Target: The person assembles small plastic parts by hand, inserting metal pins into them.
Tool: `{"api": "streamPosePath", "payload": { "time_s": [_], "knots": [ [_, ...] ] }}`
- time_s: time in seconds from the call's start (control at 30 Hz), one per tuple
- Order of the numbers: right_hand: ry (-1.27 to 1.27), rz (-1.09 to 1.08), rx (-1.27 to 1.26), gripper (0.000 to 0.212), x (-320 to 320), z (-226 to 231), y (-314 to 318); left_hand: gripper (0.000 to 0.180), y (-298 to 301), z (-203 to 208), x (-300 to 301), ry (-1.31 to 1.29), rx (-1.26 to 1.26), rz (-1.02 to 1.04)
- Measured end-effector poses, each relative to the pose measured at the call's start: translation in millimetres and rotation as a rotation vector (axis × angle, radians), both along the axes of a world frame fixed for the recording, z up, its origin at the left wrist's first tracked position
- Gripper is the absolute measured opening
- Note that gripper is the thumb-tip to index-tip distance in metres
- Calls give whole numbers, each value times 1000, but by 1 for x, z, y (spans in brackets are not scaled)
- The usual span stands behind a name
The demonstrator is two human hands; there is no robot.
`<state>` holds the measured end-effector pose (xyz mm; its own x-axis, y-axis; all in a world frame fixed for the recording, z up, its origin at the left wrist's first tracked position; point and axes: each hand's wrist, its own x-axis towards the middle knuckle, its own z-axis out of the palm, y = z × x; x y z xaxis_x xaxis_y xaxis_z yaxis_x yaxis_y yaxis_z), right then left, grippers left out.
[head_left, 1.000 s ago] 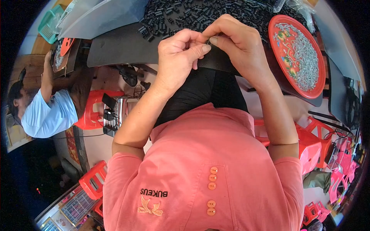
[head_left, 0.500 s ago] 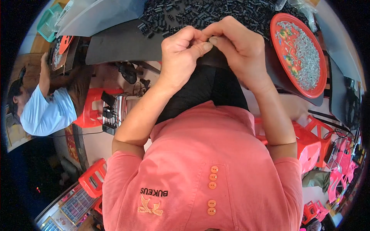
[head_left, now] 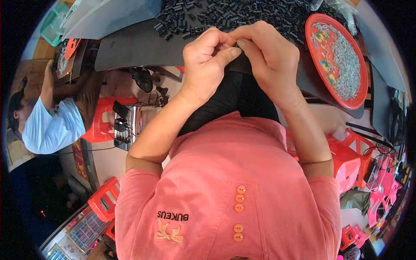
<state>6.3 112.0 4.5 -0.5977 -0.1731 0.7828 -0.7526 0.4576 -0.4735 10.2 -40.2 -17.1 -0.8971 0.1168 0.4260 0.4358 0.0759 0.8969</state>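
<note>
My left hand (head_left: 204,65) and my right hand (head_left: 273,60) meet over the near edge of the dark table (head_left: 130,53). Thumbs and forefingers are pinched together, tip against tip. Whatever lies between them is mostly covered by the fingers; only a tiny dark bit shows, too small to name. Just beyond my hands spreads a heap of small black plastic parts (head_left: 229,15). To the right of my right hand sits a red round tray (head_left: 313,56) with a floral pattern, holding a pile of small silvery metal pieces (head_left: 346,69).
A translucent plastic bin (head_left: 112,19) stands at the table's left. Further left, a person in a light blue shirt (head_left: 54,125) works at another table. Red plastic stools (head_left: 342,158) stand to the right and left below. A clear plastic bag (head_left: 346,17) lies behind the tray.
Both hands have shifted very slightly toward me and to the right, still pinched together. The surroundings have moved a little in the picture.
</note>
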Motion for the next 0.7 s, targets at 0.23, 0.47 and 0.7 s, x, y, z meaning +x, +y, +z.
{"api": "streamPosePath", "payload": {
  "time_s": [0.23,0.47,0.7],
  "knots": [
    [313,-104,101,19,-9,-12,-3,13,3,-1,-3,29,-42,50],
    [238,-100,123,22,5,-8,-3,12,3,-3,-4,22,-49,55],
    [-51,12,-68,24,4,-7,-1,12,3,-1,-2,82,-94,56]
  ]
}}
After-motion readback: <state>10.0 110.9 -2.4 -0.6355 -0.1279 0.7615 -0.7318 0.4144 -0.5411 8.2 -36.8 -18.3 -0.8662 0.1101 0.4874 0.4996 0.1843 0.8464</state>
